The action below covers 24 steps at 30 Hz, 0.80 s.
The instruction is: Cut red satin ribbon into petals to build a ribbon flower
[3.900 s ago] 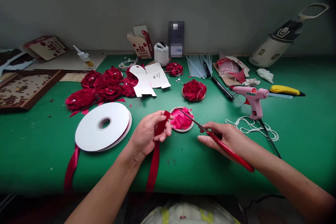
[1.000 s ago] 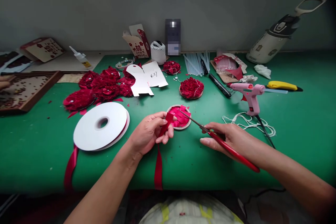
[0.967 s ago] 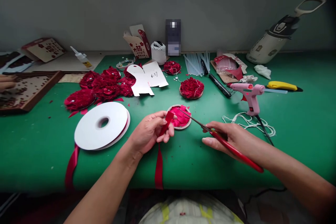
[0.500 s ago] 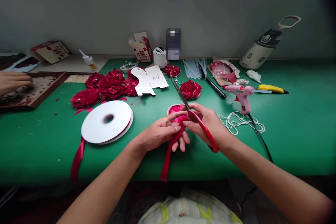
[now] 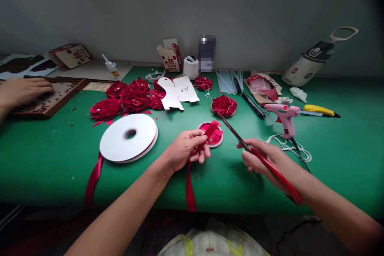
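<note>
Between thumb and fingers, my left hand (image 5: 189,149) pinches a strip of red ribbon (image 5: 190,192); one end sticks up past the thumb and the rest hangs toward the table's front edge. Just beyond it lies a round piece with a pale rim and red ribbon bits inside (image 5: 218,139). My right hand (image 5: 267,158), out to the right, is closed around red-handled scissors (image 5: 274,172), whose blades point up and left, apart from the ribbon. A white ribbon spool (image 5: 112,136) lies left of my left hand, its red tail over the edge.
Red fabric flowers (image 5: 132,96) and a white card (image 5: 174,94) lie beyond the spool. A pink glue gun (image 5: 286,118), a yellow knife (image 5: 321,110) and a bottle (image 5: 309,62) stand or lie at right. A co-worker's hand (image 5: 30,92) is over a wooden tray (image 5: 64,98) at left.
My right hand has drawn the scissors away from the ribbon, rightward and toward me. My left hand still pinches the ribbon, now with its short end pointing up. The whole view has shifted slightly.
</note>
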Each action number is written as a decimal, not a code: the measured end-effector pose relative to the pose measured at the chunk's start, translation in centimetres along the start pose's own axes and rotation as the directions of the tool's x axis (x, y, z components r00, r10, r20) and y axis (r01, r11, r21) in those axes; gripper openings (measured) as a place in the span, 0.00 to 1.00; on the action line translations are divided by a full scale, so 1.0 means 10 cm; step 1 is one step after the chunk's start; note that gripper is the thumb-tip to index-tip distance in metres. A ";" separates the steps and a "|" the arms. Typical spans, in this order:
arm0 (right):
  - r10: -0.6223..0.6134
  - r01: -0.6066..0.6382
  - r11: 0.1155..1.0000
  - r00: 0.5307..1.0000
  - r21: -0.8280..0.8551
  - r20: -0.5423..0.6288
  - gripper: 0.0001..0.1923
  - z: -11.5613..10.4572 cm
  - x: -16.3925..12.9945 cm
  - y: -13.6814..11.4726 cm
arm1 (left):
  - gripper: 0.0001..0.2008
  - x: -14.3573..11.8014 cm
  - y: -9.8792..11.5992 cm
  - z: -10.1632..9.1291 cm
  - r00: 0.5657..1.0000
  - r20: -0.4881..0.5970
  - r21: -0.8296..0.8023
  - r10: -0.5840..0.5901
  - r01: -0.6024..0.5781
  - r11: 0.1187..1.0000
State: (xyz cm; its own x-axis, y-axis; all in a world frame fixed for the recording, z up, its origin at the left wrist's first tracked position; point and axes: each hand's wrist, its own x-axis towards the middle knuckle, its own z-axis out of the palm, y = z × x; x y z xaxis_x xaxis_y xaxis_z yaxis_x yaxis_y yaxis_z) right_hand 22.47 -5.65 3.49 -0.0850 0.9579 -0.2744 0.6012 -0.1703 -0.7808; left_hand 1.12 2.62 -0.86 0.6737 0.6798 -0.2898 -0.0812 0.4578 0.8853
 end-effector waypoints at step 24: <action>-0.033 0.085 0.978 0.964 -0.188 0.265 0.22 0.01 0.06 0.04 | 0.11 0.00 0.01 0.03 0.996 0.058 -0.029 -0.064 0.066 0.997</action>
State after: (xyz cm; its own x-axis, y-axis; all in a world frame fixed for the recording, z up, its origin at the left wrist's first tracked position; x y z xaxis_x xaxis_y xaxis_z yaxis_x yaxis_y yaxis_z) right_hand 22.54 -5.18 2.95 -0.3124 0.8674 -0.3874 0.7305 -0.0415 -0.6817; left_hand 1.37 2.51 -0.65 0.7187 0.6149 -0.3246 -0.0576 0.5179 0.8535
